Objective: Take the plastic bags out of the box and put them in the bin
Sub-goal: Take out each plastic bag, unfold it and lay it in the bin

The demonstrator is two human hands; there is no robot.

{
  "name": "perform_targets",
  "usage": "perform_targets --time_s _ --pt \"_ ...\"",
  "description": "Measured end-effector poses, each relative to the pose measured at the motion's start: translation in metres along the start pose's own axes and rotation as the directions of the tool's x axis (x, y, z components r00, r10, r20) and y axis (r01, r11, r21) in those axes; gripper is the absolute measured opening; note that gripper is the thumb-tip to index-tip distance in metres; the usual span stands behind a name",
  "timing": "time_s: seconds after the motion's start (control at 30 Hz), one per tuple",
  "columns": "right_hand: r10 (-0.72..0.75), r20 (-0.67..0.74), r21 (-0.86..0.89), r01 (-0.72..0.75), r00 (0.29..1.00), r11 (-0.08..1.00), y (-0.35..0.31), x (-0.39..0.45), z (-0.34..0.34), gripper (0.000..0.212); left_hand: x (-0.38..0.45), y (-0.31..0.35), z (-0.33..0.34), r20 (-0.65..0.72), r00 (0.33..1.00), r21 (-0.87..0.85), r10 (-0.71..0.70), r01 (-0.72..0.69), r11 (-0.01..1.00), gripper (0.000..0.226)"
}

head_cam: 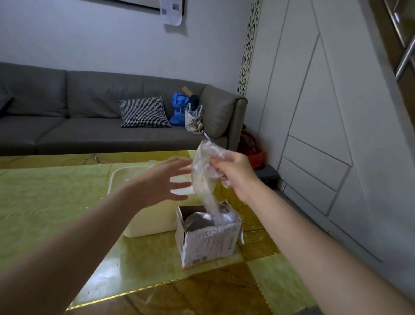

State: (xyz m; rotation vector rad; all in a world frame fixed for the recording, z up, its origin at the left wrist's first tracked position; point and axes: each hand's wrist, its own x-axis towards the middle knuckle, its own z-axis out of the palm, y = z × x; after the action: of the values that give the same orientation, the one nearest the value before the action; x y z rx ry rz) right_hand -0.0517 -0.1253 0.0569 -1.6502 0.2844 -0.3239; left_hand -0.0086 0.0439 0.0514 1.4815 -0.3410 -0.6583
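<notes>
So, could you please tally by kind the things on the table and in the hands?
Cardboard box: 1
White bin: 1
Clear plastic bag, pinched in the right hand and trailing into the box: 1
More bags may be in the box; I cannot tell.
Total: 3

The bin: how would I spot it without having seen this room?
Start at the glossy green table in front of the grey sofa. On it stands a small printed cardboard box; the bin is right beside that, on the sofa side. It is the cream, smooth-walled open container, wider than the box and unprinted, partly hidden behind the open left hand.
</notes>
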Motion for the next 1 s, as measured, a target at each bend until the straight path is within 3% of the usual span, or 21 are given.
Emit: perform_targets --time_s 0.1,0.17,0.3,0.4,0.47,0.53,0.63,0.7,0.8,0.9,1.0 --pt "-0.085 0.004 0.156 0.083 0.996 0.984 -0.011 -0.003 0.003 0.024 -0.002 -0.006 -0.006 0.113 0.976 -0.157 -0.187 0.203 0.966 0.057" --pt "-0.121 0.05 0.089 0.116 0.991 0.989 -0.016 -0.008 0.004 0.022 -0.003 -0.007 -0.005 0.127 0.976 -0.198 -0.179 0.202 0.959 0.056" --pt "-0.14 0.118 -0.14 0.156 0.983 0.978 -0.014 -0.017 -0.002 0.037 0.0 0.003 0.0 -0.126 0.992 -0.151 0.007 -0.026 0.988 0.013" --pt "-0.15 0.167 -0.301 0.196 0.974 0.933 -0.003 -0.017 -0.01 0.044 0.001 0.007 -0.005 -0.319 0.946 -0.081 0.058 -0.088 0.993 0.018" --pt "-0.076 0.228 -0.418 0.168 0.971 0.893 0.008 -0.015 -0.014 0.051 0.0 0.008 -0.006 -0.37 0.924 -0.065 0.091 -0.124 0.99 0.022" --pt "0.089 0.324 -0.552 0.112 0.942 0.826 0.016 -0.015 -0.017 0.066 -0.002 0.009 -0.006 -0.352 0.925 -0.032 0.145 -0.167 0.986 0.02" --pt "0.248 0.418 -0.708 0.142 0.874 0.692 0.013 -0.018 -0.023 0.081 -0.007 0.012 -0.004 -0.29 0.912 0.142 0.291 -0.259 0.955 0.012" --pt "0.249 0.444 -0.586 0.068 0.86 0.808 0.004 -0.016 -0.029 0.09 -0.008 0.016 -0.004 -0.264 0.894 0.187 0.361 -0.32 0.929 0.015" --pt "0.17 0.518 -0.238 -0.05 0.838 0.97 -0.011 -0.011 -0.035 0.1 -0.011 0.023 -0.007 -0.209 0.887 0.307 0.413 -0.341 0.889 0.021" --pt "0.073 0.47 -0.099 -0.03 0.88 0.995 -0.021 -0.009 -0.027 0.07 -0.016 0.029 -0.007 -0.075 0.928 0.441 0.365 -0.297 0.847 0.03" --pt "0.016 0.423 -0.154 0.054 0.906 0.987 -0.027 -0.008 -0.01 0.025 -0.016 0.031 -0.005 -0.016 0.949 0.496 0.314 -0.265 0.827 0.031"
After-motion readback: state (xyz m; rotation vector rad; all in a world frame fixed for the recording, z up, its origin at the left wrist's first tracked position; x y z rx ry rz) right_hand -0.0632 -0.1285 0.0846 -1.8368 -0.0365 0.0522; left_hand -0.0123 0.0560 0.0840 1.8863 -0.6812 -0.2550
